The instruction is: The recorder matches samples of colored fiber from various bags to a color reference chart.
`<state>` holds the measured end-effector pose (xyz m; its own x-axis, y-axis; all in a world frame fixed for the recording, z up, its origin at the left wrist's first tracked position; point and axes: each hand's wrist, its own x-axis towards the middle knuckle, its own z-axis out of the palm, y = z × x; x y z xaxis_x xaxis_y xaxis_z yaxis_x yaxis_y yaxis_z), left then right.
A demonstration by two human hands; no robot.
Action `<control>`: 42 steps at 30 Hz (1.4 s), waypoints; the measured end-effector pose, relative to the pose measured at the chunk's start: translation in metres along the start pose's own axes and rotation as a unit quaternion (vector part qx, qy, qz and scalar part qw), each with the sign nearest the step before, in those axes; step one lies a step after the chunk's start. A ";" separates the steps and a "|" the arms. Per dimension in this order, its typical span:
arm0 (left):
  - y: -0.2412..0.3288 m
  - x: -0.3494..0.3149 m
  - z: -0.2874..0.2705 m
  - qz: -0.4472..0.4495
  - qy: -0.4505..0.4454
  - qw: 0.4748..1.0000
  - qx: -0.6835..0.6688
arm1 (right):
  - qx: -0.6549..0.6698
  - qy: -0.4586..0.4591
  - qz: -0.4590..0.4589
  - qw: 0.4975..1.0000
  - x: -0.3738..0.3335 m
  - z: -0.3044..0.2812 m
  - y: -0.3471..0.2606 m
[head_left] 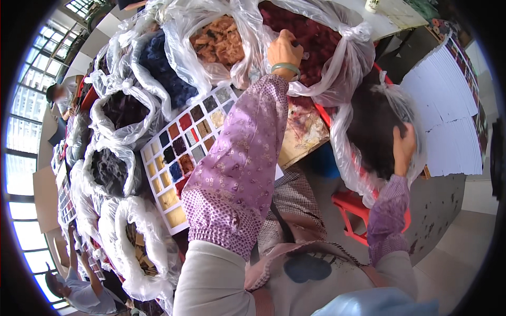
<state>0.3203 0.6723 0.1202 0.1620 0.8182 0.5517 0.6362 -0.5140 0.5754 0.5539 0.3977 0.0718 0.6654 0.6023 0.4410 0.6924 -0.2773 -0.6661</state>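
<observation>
My left hand [285, 55], a green bangle at its wrist, is over the near left rim of a plastic-lined bag of dark red fluff [321, 39]. Its fingers are curled closed; what they hold, if anything, is hidden. On the right, my right hand [405, 150] is at the right side of a bag of dark brown fluff [371, 126]. Its fingers close around a dark clump that blends with the bag's contents. Beneath my left forearm lies a white sample board [154, 181] with rows of coloured swatches.
More plastic-lined bags stand left and ahead, holding orange-brown [217, 42], blue [166, 66], dark purple [125, 110] and grey fluff [109, 171]. A red stool [350, 210] is under the right-hand bag. White corrugated sheets [443, 110] lie at right. Two people [87, 295] work at far left.
</observation>
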 end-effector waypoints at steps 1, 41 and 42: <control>-0.003 -0.001 -0.003 -0.056 0.009 0.998 -0.024 | 0.016 0.014 -0.021 1.000 0.008 0.015 -0.039; -0.144 -0.371 -0.430 -0.406 0.253 0.849 -0.225 | 0.243 -0.597 -0.159 0.748 -0.316 0.147 -0.294; -0.145 -0.374 -0.431 -0.404 0.266 0.839 -0.248 | 0.217 -0.601 -0.185 0.747 -0.324 0.150 -0.305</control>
<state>-0.1582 0.3297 0.0908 -0.6150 0.7882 -0.0239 -0.0377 0.0008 0.9993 0.0854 0.3991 0.0414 -0.4595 0.8872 -0.0420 0.4382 0.1853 -0.8796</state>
